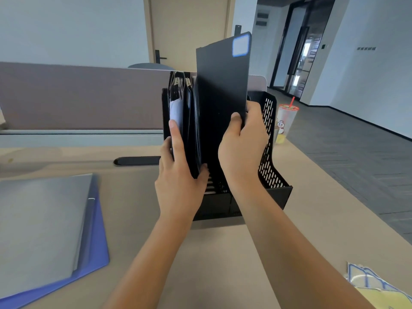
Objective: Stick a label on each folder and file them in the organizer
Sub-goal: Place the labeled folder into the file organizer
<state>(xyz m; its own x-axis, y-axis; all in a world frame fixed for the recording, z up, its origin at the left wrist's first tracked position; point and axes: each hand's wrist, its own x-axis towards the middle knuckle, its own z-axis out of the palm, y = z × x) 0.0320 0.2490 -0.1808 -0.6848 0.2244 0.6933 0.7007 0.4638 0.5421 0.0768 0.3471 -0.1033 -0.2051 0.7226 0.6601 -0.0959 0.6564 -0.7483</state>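
Beige desk (223, 253) carries a black organizer (270, 152) in front of a grey partition. Inside the organizer, the right hand (242, 148) grips a black folder (220, 97) upright; its blue-edged label (240, 45) sits at the top corner. Left of that folder, the left hand (178, 175) clasps 2 or more filed folders (180, 103). Left of the organizer lie 2 flat folders (44, 230), grey over blue. Label sheets (374, 284) lie nearer than the organizer, right; a drink cup (286, 121) stands just beyond it.
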